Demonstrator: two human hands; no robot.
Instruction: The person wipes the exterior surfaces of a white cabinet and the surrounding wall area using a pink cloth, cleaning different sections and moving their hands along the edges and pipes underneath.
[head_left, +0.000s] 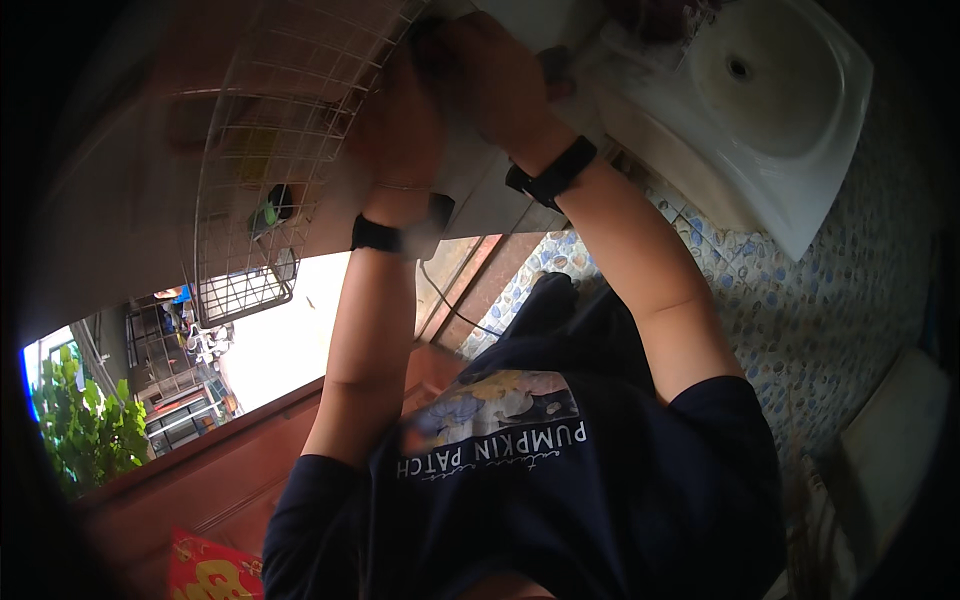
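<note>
Both of my hands reach up to the top of the head view, close together beside a wire rack. My left hand (401, 124) is next to the edge of the wire rack (251, 112), its fingers dim and blurred. Just right of it, my right hand (491, 75) is bent inward over a dark object (431, 49) too blurred to name. Neither hand's grip can be made out. A black strap (375, 234) with a box-like device circles my left wrist, and a black wristband (559, 172) circles my right.
A white washbasin (780, 90) with a drain stands at the right. A green and black item (270, 214) shows through the rack. Pebble-patterned flooring (757, 300) lies below. A thin cable (450, 304) hangs near my left forearm. A reddish door (225, 480) is at lower left, beside a bright doorway.
</note>
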